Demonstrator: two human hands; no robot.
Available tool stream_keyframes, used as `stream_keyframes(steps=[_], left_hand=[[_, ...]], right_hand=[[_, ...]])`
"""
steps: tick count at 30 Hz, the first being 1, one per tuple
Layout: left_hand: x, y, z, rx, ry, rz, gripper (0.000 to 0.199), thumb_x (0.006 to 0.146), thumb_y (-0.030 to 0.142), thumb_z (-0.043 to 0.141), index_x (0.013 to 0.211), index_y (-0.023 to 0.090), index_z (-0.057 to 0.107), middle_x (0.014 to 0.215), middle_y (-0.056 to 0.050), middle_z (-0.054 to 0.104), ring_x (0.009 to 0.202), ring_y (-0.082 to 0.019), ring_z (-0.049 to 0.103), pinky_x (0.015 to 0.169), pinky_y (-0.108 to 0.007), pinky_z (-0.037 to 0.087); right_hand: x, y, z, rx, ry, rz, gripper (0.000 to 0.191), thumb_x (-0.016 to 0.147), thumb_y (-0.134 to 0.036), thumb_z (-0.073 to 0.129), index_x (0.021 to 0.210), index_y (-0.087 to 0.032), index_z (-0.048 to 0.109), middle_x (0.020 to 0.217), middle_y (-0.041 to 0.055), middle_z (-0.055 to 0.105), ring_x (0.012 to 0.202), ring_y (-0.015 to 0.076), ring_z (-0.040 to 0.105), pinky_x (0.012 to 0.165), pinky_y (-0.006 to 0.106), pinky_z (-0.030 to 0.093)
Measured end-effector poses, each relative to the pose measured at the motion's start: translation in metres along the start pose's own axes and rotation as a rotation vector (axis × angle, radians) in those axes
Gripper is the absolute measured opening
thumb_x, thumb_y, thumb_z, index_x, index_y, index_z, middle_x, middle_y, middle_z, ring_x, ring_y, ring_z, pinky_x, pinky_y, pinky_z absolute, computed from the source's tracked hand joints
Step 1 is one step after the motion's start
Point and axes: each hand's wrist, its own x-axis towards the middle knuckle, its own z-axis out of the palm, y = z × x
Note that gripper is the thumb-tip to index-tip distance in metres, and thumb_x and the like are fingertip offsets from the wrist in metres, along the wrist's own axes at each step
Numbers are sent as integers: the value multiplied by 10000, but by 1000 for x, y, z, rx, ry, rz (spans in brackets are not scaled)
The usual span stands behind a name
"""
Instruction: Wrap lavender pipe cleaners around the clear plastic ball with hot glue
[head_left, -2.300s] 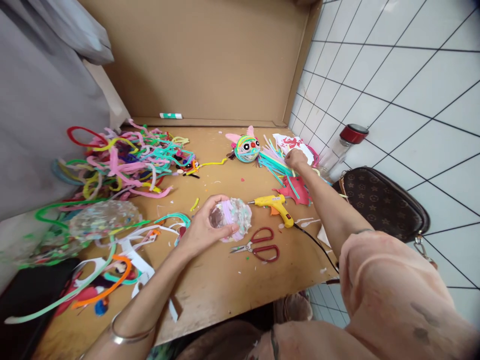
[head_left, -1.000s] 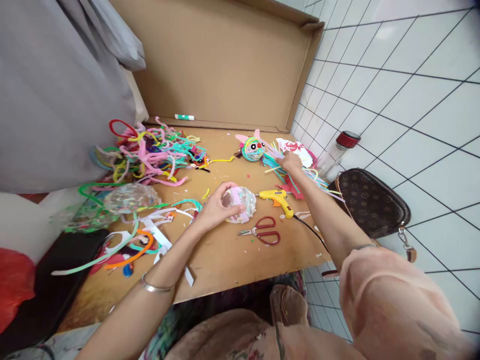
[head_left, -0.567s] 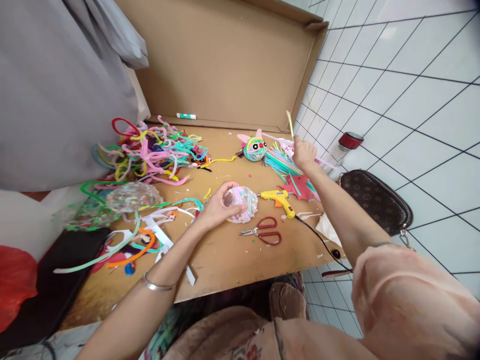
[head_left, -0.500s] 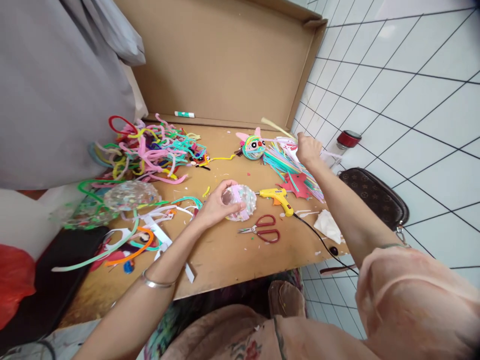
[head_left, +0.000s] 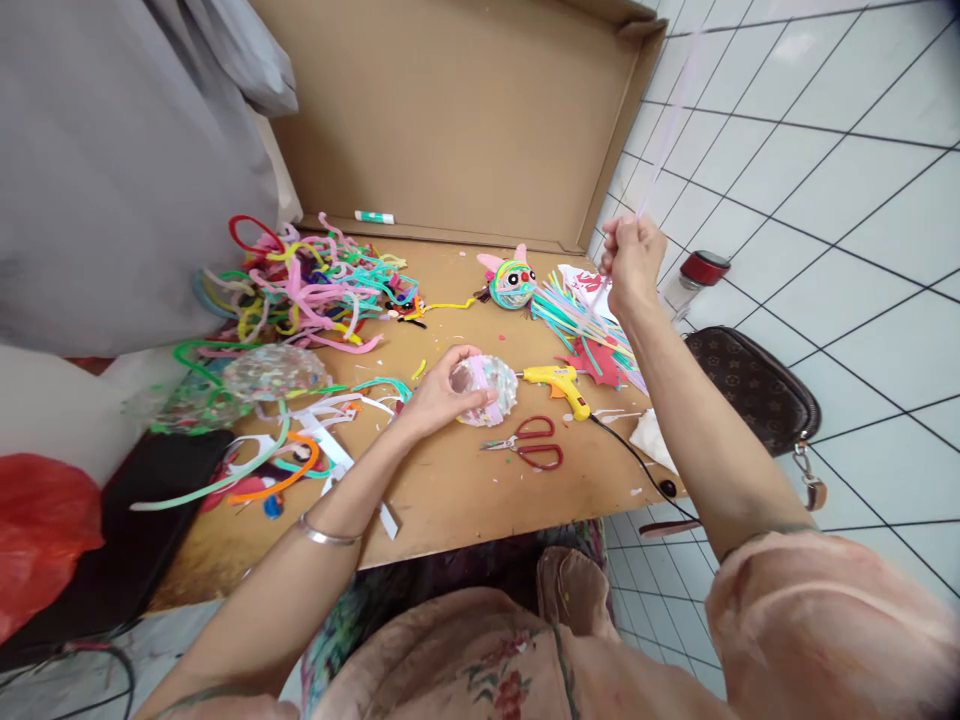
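Note:
My left hand [head_left: 439, 395] is closed round a clear, bumpy ball [head_left: 501, 388] with pale pink strips on it, just above the table. Raised at the right, my right hand [head_left: 634, 262] pinches a thin pale lilac strip [head_left: 670, 130] that stretches upward past the tiles, blurred. Beyond the ball stands a small round animal figure [head_left: 511, 290] with pink ears and googly eyes. Many coloured strips [head_left: 555, 315] lie beside it, below my right hand. A yellow glue gun [head_left: 559, 380] points its nozzle at the ball. Red-handled scissors [head_left: 534, 445] lie nearer to me.
A tangled heap of pipe cleaners [head_left: 300, 280] fills the back left. In front are another clear bumpy ball [head_left: 274, 375] and scraps. A glue stick [head_left: 373, 217] lies at the cardboard wall [head_left: 465, 120]. A brown pouch [head_left: 750, 390] and red-lidded bottle [head_left: 697, 275] stand right.
My right hand has risen from the bundle of strips, drawing the lilac strip up with it. My left hand still holds the ball in about the same place.

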Motion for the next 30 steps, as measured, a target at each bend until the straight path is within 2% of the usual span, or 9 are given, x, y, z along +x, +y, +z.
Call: stream_keyframes(steps=[2, 5, 8, 12, 16, 20, 22, 26, 30], left_hand=[[0, 1, -1, -28, 4, 8, 623, 640, 438, 756, 1171, 206, 526, 886, 17, 586, 674, -116, 498, 649, -225, 425], [1, 3, -3, -73, 25, 1, 622, 627, 417, 757, 1160, 205, 519, 897, 16, 575, 671, -109, 494, 667, -232, 439], [2, 3, -6, -101, 68, -22, 631, 614, 408, 757, 1157, 202, 510, 921, 12, 577, 685, -107, 502, 690, -236, 450], [4, -1, -8, -132, 37, -11, 623, 619, 407, 757, 1153, 203, 509, 901, 17, 591, 705, -117, 532, 697, -234, 450], [6, -4, -9, -124, 33, 23, 589, 645, 405, 763, 1145, 208, 522, 975, 9, 598, 746, -112, 543, 727, -228, 455], [6, -5, -10, -166, 19, 36, 578, 649, 392, 772, 1131, 203, 516, 1001, 5, 578, 755, -99, 531, 715, -213, 454], [6, -4, -10, -192, 6, 27, 578, 644, 393, 769, 1125, 202, 512, 998, 3, 572, 742, -97, 526, 694, -212, 454], [6, -3, -10, -161, -14, 36, 572, 653, 413, 761, 1124, 203, 515, 958, 5, 581, 734, -106, 530, 687, -221, 454], [7, -5, -13, -36, 42, 94, 575, 664, 440, 774, 1131, 192, 547, 1015, -27, 604, 837, -147, 558, 760, -254, 461]], right_hand=[[-14, -19, 20, 100, -12, -4, 409, 953, -593, 311, 884, -238, 502, 691, -40, 483, 486, 87, 415, 483, 233, 389], [-60, -28, 43, 230, -34, -15, 457, 890, -693, 416, 876, -249, 521, 661, -61, 453, 477, 66, 383, 465, 204, 356], [-108, -15, 53, 269, -7, 69, 469, 861, -701, 460, 827, -239, 529, 625, -65, 431, 479, 69, 382, 468, 212, 349], [-142, 8, 47, 146, -69, 187, 486, 813, -690, 527, 787, -208, 591, 686, -23, 533, 598, 104, 489, 591, 257, 431], [-161, 18, 30, -139, -213, 103, 439, 847, -602, 528, 739, -196, 656, 673, -10, 538, 644, 133, 489, 613, 280, 398], [-175, 19, 18, -294, -301, 133, 454, 838, -568, 557, 589, -192, 605, 517, -46, 432, 498, 102, 371, 499, 261, 285], [-175, 13, 16, -222, -242, 160, 446, 839, -572, 563, 613, -191, 609, 518, -39, 489, 477, 102, 391, 471, 254, 296], [-166, -8, 23, 35, 14, 93, 319, 882, -506, 552, 890, -204, 656, 762, 13, 684, 573, 125, 567, 560, 273, 466], [-158, -20, 42, 90, -4, 41, 231, 887, -433, 567, 950, -228, 652, 895, 38, 734, 769, 162, 674, 719, 321, 549]])
